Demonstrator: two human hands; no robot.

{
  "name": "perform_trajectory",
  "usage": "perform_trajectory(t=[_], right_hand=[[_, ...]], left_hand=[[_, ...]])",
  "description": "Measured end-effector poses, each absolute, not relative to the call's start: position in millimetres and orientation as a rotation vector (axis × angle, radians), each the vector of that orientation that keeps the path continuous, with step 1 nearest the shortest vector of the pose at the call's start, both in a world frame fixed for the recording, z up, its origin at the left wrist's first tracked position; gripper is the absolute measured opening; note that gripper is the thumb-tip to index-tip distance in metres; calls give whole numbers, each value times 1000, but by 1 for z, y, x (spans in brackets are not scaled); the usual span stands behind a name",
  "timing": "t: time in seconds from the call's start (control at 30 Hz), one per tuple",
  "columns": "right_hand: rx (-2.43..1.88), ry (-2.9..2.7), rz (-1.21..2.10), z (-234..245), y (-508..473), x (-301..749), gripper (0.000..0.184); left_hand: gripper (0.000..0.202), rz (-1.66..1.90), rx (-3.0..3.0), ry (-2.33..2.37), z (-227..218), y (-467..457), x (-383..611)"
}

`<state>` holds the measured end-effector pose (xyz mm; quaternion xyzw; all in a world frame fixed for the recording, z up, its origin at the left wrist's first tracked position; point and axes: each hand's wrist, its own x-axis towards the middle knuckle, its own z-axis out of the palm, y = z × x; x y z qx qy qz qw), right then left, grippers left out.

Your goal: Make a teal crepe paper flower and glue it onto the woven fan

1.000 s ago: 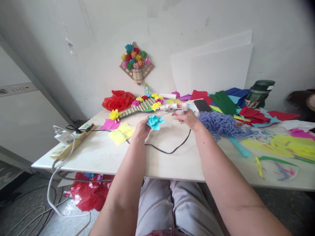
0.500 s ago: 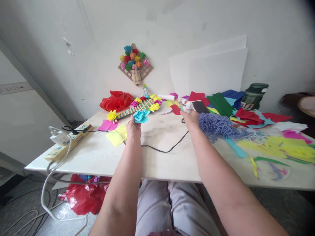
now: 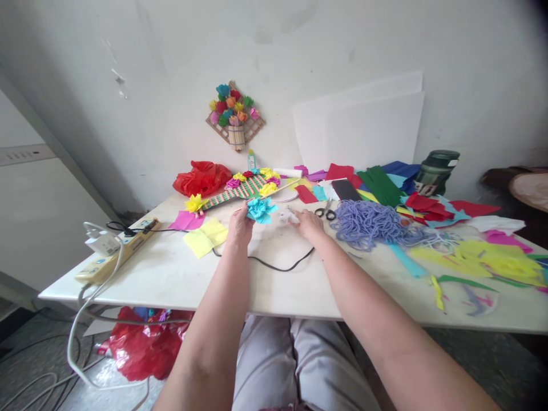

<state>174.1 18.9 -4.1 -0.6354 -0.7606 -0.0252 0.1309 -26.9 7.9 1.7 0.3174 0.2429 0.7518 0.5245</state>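
My left hand (image 3: 240, 225) is closed around the base of a blue paper flower (image 3: 260, 210), held above the middle of the table. Close to its right, my right hand (image 3: 309, 225) grips a white glue gun (image 3: 286, 216), whose front end points at the flower. A black cord (image 3: 278, 268) trails from it across the tabletop. Just behind both hands lies a woven green-and-pink stick panel (image 3: 240, 190) edged with yellow, pink and red paper flowers. A thin stick (image 3: 285, 187) rests at its right side.
At left sits a power strip (image 3: 124, 251) with plugs. Yellow paper squares (image 3: 206, 235) lie beside my left hand. Right of my right hand are scissors (image 3: 325, 213), purple yarn (image 3: 372, 222), a phone (image 3: 346, 190), coloured paper (image 3: 383, 185) and a dark green flask (image 3: 436, 171).
My right hand has moved left and down with the glue gun, bringing it beside the blue flower. My left hand has shifted slightly right. The scissors and phone now show fully.
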Motion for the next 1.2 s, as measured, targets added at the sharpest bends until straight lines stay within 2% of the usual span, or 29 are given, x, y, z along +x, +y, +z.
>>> perform_trajectory(t=[0.13, 0.23, 0.4, 0.57, 0.73, 0.93, 1.2], right_hand=[[-1844, -2228, -24, 2, 17, 176, 45], [-1817, -2015, -20, 7, 19, 184, 33], [-1513, -1463, -307, 15, 21, 197, 32], [-1218, -1825, -400, 26, 14, 187, 35], [-1196, -2211, -168, 30, 5, 176, 38], [-1207, -2271, 94, 28, 4, 176, 36], [-1230, -2316, 43, 29, 4, 174, 32]], left_hand=[[30, 1746, 824, 601, 0, 8, -28], [35, 1722, 840, 623, -1, 8, -28], [41, 1650, 912, 662, -1, 6, -26], [48, 1514, 997, 711, 0, 2, -23], [47, 1427, 1067, 754, -1, 1, -22], [44, 1337, 1115, 753, -2, 0, -21], [42, 1327, 1038, 724, -2, 0, -20]])
